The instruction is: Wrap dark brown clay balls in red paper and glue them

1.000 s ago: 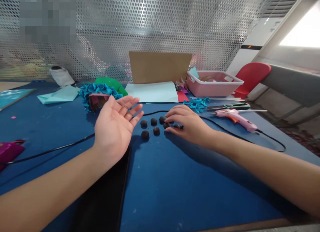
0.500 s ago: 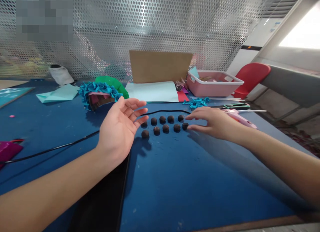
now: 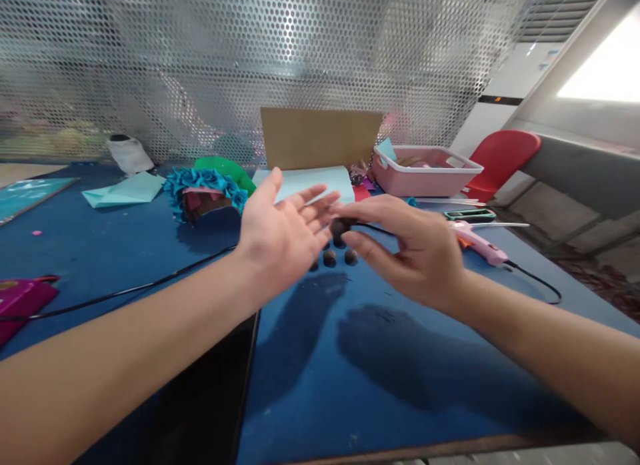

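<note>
Between thumb and fingers, my right hand [image 3: 410, 251] pinches a small dark brown ball [image 3: 340, 227], raised above the table. Beside it my left hand [image 3: 285, 235] is held palm up with the fingers spread, and its palm has nothing in it. The fingertips of the two hands are close together; whether the ball touches the left fingers I cannot tell. Below them, more dark balls [image 3: 329, 258] rest on the blue table [image 3: 310, 398], some hidden behind my hands. A black cable [image 3: 150, 286] runs behind my left wrist.
A pink glue gun [image 3: 483, 245] lies at the right, near a green-handled cutter [image 3: 470, 215]. Further back are a pink basket [image 3: 425, 175], a cardboard sheet [image 3: 320, 138] and a blue-fringed paper piece [image 3: 205, 191]. A black flat panel [image 3: 200, 391] lies under my left forearm.
My right hand has picked up a ball from the right end of the rows and moved it left and up. My left hand has shifted right and turned its palm further upward.
</note>
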Demonstrator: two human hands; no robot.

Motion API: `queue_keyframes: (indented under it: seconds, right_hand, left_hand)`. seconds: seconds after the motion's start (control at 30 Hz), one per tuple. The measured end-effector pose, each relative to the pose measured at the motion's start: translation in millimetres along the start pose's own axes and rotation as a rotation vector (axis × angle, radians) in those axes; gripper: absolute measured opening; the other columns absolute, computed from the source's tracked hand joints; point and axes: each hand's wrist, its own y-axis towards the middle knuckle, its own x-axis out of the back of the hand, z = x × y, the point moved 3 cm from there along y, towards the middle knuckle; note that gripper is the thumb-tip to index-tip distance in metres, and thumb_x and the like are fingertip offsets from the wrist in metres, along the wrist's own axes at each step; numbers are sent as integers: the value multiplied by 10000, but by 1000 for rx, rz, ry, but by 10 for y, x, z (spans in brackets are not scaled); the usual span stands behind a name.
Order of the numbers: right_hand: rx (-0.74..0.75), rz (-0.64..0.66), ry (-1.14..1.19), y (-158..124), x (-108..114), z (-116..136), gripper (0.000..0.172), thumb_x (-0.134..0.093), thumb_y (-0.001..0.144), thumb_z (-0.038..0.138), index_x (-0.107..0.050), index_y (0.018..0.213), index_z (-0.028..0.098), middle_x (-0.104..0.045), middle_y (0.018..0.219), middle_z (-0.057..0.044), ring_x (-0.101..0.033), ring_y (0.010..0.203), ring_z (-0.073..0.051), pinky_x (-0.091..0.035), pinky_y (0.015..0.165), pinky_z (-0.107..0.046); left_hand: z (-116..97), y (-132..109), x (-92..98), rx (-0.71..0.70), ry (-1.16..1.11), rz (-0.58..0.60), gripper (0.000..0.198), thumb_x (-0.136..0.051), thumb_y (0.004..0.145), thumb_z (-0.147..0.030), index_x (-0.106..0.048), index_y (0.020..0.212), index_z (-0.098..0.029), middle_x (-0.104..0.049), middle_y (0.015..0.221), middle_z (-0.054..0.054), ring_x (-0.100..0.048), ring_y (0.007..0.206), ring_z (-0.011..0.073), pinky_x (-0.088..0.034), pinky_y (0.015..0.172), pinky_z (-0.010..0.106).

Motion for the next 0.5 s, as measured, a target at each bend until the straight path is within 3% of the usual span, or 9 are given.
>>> queue_keyframes:
  seconds: [0.07, 0.13, 0.23, 0.37, 0.43, 0.5]
  right_hand:
    - [158, 5, 0, 29, -113, 215, 293, -488, 905, 190, -629, 1156, 131, -688, 1166, -116, -598, 1166, -208, -469, 1024, -398]
    - [182, 44, -17, 31, -224, 359, 398, -424, 927, 244, -562, 1265, 88, -581, 1333, -146, -452, 1332, -240, -334, 1134, -476]
    - [42, 113, -22, 88, -362, 440, 548, -282, 974, 366, -473, 1356, 24, -408, 1478, -154, -263, 1437, -249, -189, 1198, -479]
    - [-176, 81, -80, 278, -462, 317, 596, -188, 991, 429, -408, 1418, 75, -323, 1534, -99, -176, 1462, -212, -138, 1211, -439]
    - [-109, 20, -89, 339, -464, 284, 549, -196, 993, 380, -398, 1415, 94, -341, 1530, -82, -167, 1465, -187, -124, 1213, -435]
    - [67, 13, -37, 340, -464, 342, 520, -197, 990, 334, -399, 1389, 67, -372, 1513, -106, -173, 1463, -160, -142, 1215, -397]
  left_hand:
    - [39, -74, -133, 153, -44, 98, 748, -167, 914, -658, -578, 1107, -64, -677, 1070, 201, -652, 1036, 284, -536, 847, 386]
    - [74, -140, -195, 174, -109, 135, 801, -133, 896, -699, -562, 1159, -76, -685, 1068, 176, -653, 1051, 281, -543, 856, 388]
    - [174, -180, -197, 119, -176, 111, 702, -197, 905, -658, -562, 1158, -114, -687, 1090, 130, -630, 1115, 273, -519, 921, 388]
    - [167, -198, -212, -42, -119, 202, 529, -202, 949, -493, -546, 1209, -186, -658, 1200, 71, -542, 1249, 266, -430, 1027, 434]
    - [67, -222, -212, -48, -7, 226, 508, -214, 949, -472, -519, 1266, -217, -643, 1239, 51, -482, 1310, 259, -386, 1060, 436]
    - [-27, -245, -185, 25, 135, 192, 635, -180, 912, -545, -482, 1318, -163, -638, 1245, 91, -424, 1353, 277, -359, 1073, 436]
